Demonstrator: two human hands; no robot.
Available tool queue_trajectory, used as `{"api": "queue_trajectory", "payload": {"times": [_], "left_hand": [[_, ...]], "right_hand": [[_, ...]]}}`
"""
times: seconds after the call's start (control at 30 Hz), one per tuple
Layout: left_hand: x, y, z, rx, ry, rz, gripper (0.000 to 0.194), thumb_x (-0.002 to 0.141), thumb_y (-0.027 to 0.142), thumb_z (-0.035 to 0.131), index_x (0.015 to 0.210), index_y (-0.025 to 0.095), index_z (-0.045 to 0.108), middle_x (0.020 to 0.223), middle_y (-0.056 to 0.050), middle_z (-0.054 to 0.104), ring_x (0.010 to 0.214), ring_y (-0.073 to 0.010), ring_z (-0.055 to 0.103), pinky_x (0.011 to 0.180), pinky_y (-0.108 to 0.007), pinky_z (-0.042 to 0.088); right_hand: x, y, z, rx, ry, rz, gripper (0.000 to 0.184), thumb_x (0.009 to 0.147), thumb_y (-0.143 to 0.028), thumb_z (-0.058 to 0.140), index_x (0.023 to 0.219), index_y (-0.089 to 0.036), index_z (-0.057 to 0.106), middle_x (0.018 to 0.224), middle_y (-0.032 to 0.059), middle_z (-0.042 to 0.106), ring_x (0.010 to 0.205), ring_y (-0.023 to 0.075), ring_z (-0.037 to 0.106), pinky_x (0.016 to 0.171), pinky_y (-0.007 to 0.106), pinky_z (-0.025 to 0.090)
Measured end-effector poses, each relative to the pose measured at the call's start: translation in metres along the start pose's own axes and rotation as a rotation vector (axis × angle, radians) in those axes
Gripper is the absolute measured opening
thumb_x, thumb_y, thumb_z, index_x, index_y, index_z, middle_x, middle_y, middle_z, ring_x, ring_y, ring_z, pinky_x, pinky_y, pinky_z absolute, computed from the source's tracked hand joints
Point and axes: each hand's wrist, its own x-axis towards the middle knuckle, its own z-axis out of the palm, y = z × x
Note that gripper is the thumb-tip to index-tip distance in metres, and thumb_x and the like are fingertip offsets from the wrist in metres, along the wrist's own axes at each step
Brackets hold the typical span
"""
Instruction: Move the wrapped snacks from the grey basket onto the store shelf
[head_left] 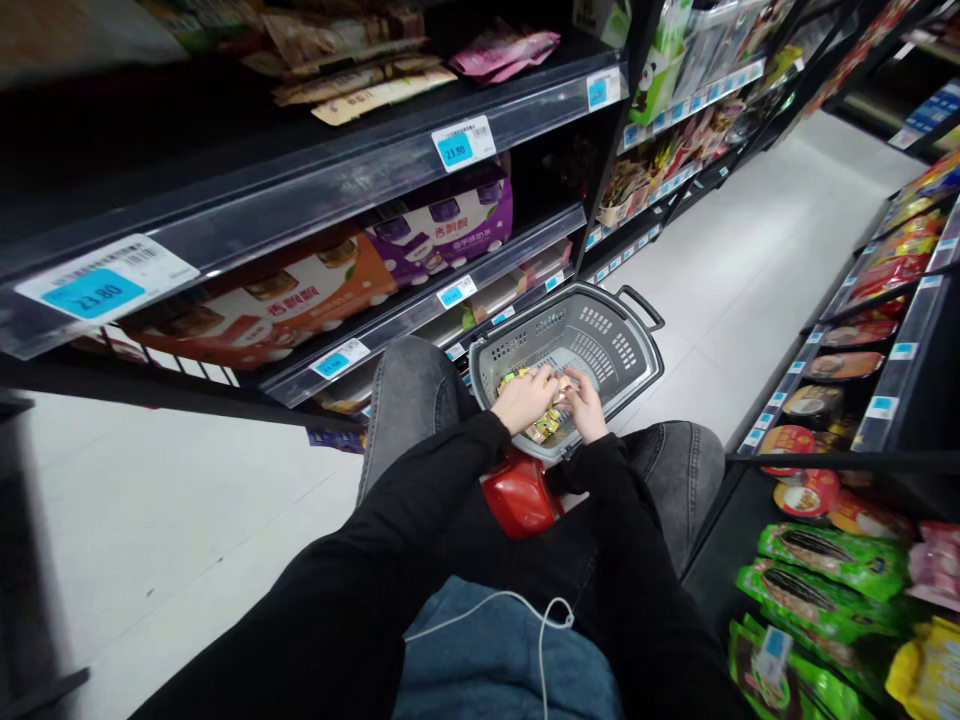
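A grey plastic shopping basket (643, 372) stands on the floor between my knees, with several small, mostly yellow wrapped packets (545, 428) lying in its near end. My left hand (527, 398) reaches in over the packets with its fingers bent. Close beside it, my right hand (586, 404) has its fingers pinched together. Both sets of fingertips meet at a small pale wrapped packet (562, 388), partly hidden by them. The exact kind of packet is too small to tell.
A red object (521, 497) sits just under the basket's near end. Shelves on the left hold orange and purple drink cartons (442, 228). To the right, a low rack carries green snack bags (832, 560). A white cable (541, 622) hangs over my lap.
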Motion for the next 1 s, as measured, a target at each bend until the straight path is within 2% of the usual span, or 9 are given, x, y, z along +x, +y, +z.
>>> {"api": "queue_trajectory", "payload": {"times": [0.2,0.33,0.43,0.5,0.63,0.73,0.8,0.87,1.0], "left_hand": [[-0.002,0.007,0.000,-0.081,0.076,-0.022,0.025,0.092,0.025,0.036,0.094,0.014,0.058,0.093,-0.011,0.054,0.087,-0.0204,0.053,0.066,-0.028,0.043],[0.001,0.010,0.003,-0.460,0.214,-0.149,0.025,0.089,0.030,0.044,0.073,0.015,0.056,0.090,-0.006,0.052,0.078,-0.0131,0.052,0.071,-0.025,0.042],[0.004,0.011,0.004,-0.774,0.268,-0.289,0.027,0.078,0.033,0.060,0.063,0.014,0.047,0.080,-0.002,0.050,0.071,-0.0114,0.052,0.069,-0.025,0.043],[0.004,0.010,0.004,-0.996,0.189,-0.397,0.027,0.070,0.034,0.067,0.073,0.015,0.047,0.080,-0.001,0.053,0.062,-0.0091,0.051,0.059,-0.023,0.042],[0.002,0.010,0.005,-1.325,-0.136,-0.486,0.040,0.065,0.026,0.069,0.096,0.015,0.047,0.075,0.002,0.058,0.048,-0.0060,0.048,0.047,-0.018,0.036],[0.000,0.011,0.008,-1.458,-0.357,-0.393,0.029,0.064,0.017,0.066,0.089,0.012,0.051,0.061,0.005,0.054,0.047,-0.0051,0.046,0.047,-0.016,0.034],[-0.001,0.012,0.009,-1.598,-0.456,-0.302,0.027,0.061,0.011,0.065,0.084,0.011,0.052,0.063,0.004,0.056,0.054,-0.0063,0.052,0.052,-0.017,0.038],[-0.002,0.013,0.010,-1.728,-0.526,-0.246,0.036,0.056,0.005,0.067,0.089,0.011,0.052,0.072,0.001,0.061,0.066,-0.0097,0.059,0.062,-0.019,0.043],[-0.007,0.015,0.010,-1.845,-0.684,-0.232,0.074,0.048,-0.002,0.071,0.114,0.017,0.042,0.094,-0.006,0.064,0.085,-0.0185,0.064,0.073,-0.028,0.049]], "right_hand": [[0.000,0.000,0.009,-0.004,0.064,-0.009,0.036,0.072,-0.044,0.052,0.097,-0.019,0.060,0.094,0.0061,0.064,0.069,0.0146,0.059,0.051,0.025,0.050],[0.000,-0.005,0.008,-0.027,0.144,-0.087,0.032,0.072,-0.043,0.052,0.087,-0.016,0.062,0.086,0.0069,0.067,0.069,0.0169,0.061,0.055,0.027,0.051],[-0.001,-0.009,0.006,-0.015,0.206,-0.151,0.028,0.074,-0.042,0.052,0.082,-0.016,0.061,0.080,0.0073,0.069,0.077,0.0203,0.065,0.066,0.031,0.052],[-0.002,-0.011,0.005,0.006,0.229,-0.156,0.028,0.076,-0.042,0.051,0.082,-0.016,0.060,0.077,0.0073,0.069,0.077,0.0211,0.066,0.068,0.033,0.053],[-0.001,-0.012,0.001,-0.012,0.301,-0.154,0.028,0.075,-0.041,0.053,0.083,-0.016,0.060,0.077,0.0077,0.070,0.076,0.0210,0.067,0.066,0.031,0.053],[0.002,-0.012,-0.005,-0.030,0.350,-0.144,0.029,0.074,-0.041,0.053,0.083,-0.014,0.060,0.076,0.0082,0.069,0.073,0.0209,0.067,0.060,0.029,0.051],[0.004,-0.013,-0.010,-0.046,0.367,-0.145,0.029,0.073,-0.040,0.053,0.083,-0.014,0.060,0.072,0.0080,0.069,0.067,0.0196,0.066,0.056,0.027,0.049],[0.005,-0.013,-0.014,-0.047,0.381,-0.136,0.029,0.073,-0.039,0.052,0.083,-0.013,0.060,0.068,0.0074,0.069,0.061,0.0182,0.064,0.053,0.026,0.047],[0.007,-0.015,-0.021,-0.020,0.421,-0.088,0.026,0.071,-0.036,0.052,0.081,-0.013,0.059,0.065,0.0066,0.068,0.057,0.0172,0.063,0.051,0.026,0.046]]}}
